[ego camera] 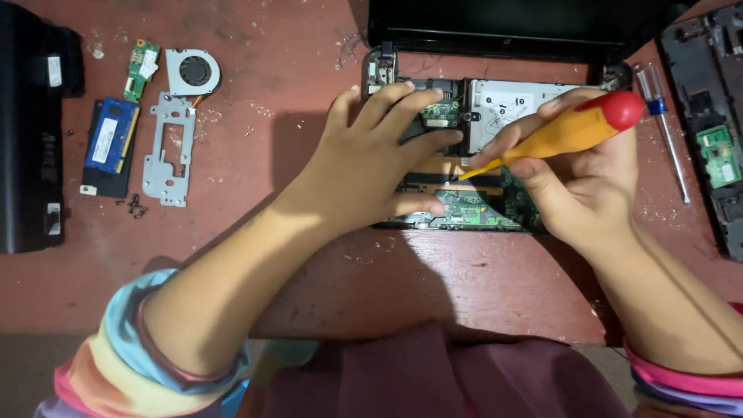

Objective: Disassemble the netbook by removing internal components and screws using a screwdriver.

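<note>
Working over an opened laptop base lying on the red table, its dark lid folded back at the far edge.

Left hand resting flat on the exposed circuit board, fingers spread, pressing rather than pinching, bracing the chassis.

Right hand wrapping around an orange screwdriver with a red cap, fingers closed on the handle, tip touching down just beside the left fingertips, at the seam between the silver metal cover and the green board.

Pointing the screwdriver's long axis diagonally: cap up and to the right, tip down and to the left.

Judging the driver light, stiff and easy to grip at the thick handle. Judging the board thin, brittle and best handled by its edges, never by the chips or connectors.

Lying well apart on the left: a small fan, a grey metal bracket, a blue memory module, a small green board and a few loose screws. Lying on the right: a second screwdriver with a clear handle, beside another dark casing.
</note>
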